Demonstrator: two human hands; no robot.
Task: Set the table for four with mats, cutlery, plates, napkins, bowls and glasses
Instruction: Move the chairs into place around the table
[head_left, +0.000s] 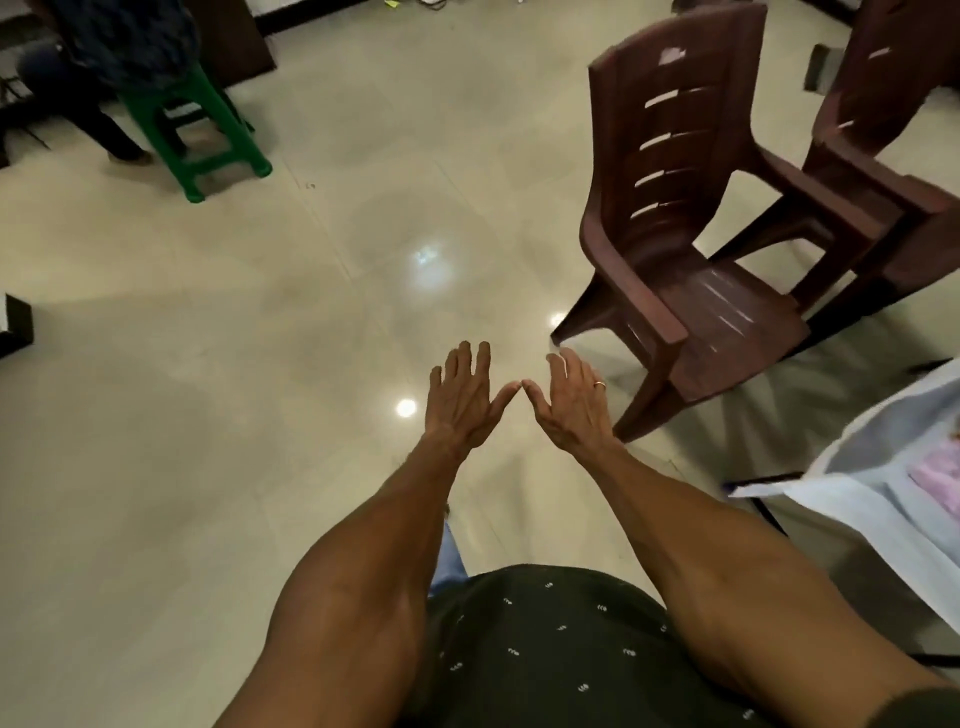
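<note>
Both hands are empty, fingers spread — the left hand (464, 397) and right hand (570, 402) meet at the thumb tips over bare floor (208, 415). No mats, cutlery, plates or counter show; seemingly nothing is laid yet. A white bag (878, 499) lies right of the right hand — contents unclear.

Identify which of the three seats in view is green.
The green stool at upper left, with a person sitting on it. The two brown plastic armchairs stand at the right.

Dark patterned shirt (545, 649), ring (599, 384)
</note>
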